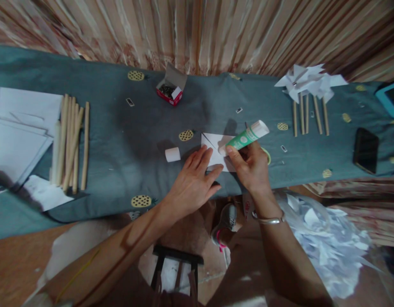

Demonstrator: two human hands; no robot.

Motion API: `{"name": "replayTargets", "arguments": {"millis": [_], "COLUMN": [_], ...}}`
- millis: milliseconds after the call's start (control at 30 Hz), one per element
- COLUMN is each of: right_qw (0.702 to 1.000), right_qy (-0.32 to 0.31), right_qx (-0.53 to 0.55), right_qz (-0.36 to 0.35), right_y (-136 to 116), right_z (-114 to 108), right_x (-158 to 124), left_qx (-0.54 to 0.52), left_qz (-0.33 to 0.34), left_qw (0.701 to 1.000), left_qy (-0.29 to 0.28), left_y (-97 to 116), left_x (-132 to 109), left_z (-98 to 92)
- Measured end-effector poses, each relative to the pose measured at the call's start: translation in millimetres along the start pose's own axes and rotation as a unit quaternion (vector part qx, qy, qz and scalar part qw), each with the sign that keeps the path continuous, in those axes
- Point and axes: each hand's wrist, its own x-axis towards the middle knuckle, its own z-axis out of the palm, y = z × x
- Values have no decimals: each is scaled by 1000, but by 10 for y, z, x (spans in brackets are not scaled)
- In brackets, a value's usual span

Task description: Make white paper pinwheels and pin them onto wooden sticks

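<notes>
My right hand [249, 164] is closed round a green and white glue tube [248, 135], its nozzle touching a small folded white paper [216, 143] on the grey-blue tablecloth [126, 140]. My left hand [193, 181] lies flat with fingers stretched out, pressing down the paper's near left part. A white cap [173, 154] lies on the cloth just left of my left hand.
A bundle of wooden sticks [70, 143] and a stack of white sheets [19, 136] lie at the left. An open red box [170, 88] sits at the back. Finished paper pinwheels on sticks [308, 94] lie at the right, beside a dark phone [365, 150]. Paper scraps [324, 243] fill a bag below.
</notes>
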Motion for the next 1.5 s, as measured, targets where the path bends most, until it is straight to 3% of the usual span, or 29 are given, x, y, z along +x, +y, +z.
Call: {"name": "replayTargets", "arguments": {"millis": [1500], "right_qw": [990], "right_qy": [-39], "right_qx": [-104], "right_qz": [-85], "right_y": [-209], "right_z": [16], "right_x": [40], "left_qx": [-4], "left_qz": [5], "left_qw": [1000], "left_qy": [1], "left_y": [-4], "left_x": [-5], "left_z": [6]}}
